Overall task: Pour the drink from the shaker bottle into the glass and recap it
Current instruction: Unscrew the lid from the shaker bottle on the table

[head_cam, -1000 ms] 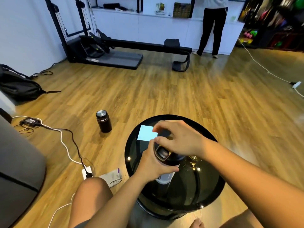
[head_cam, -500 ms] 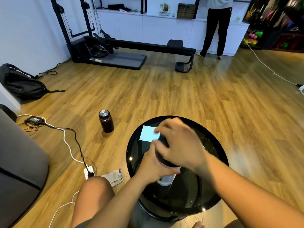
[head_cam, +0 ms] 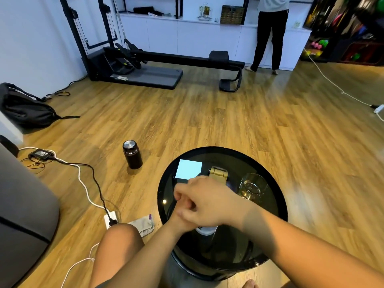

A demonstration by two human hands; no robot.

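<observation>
The shaker bottle (head_cam: 205, 230) stands on the round black glass table (head_cam: 276, 206), and only its pale lower part shows under my hands. My left hand (head_cam: 180, 218) wraps the bottle's body from the left and is mostly hidden. My right hand (head_cam: 209, 201) lies over the top, closed around the lid. The lid's tan flip cap (head_cam: 218, 175) sticks up beyond my knuckles. The clear glass (head_cam: 252, 187) stands to the right of the bottle, apart from it, and I cannot tell how much liquid it holds.
A pale blue card (head_cam: 188, 169) lies on the table's far left part. On the wooden floor to the left are a dark steel flask (head_cam: 132, 154), a power strip with cables (head_cam: 111, 220) and a grey cloth (head_cam: 143, 225). A person (head_cam: 270, 32) stands far back.
My right hand has settled lower over the bottle's top and turned to the left. The view has tilted, so the glass and the tan flip cap now show beyond my hand.
</observation>
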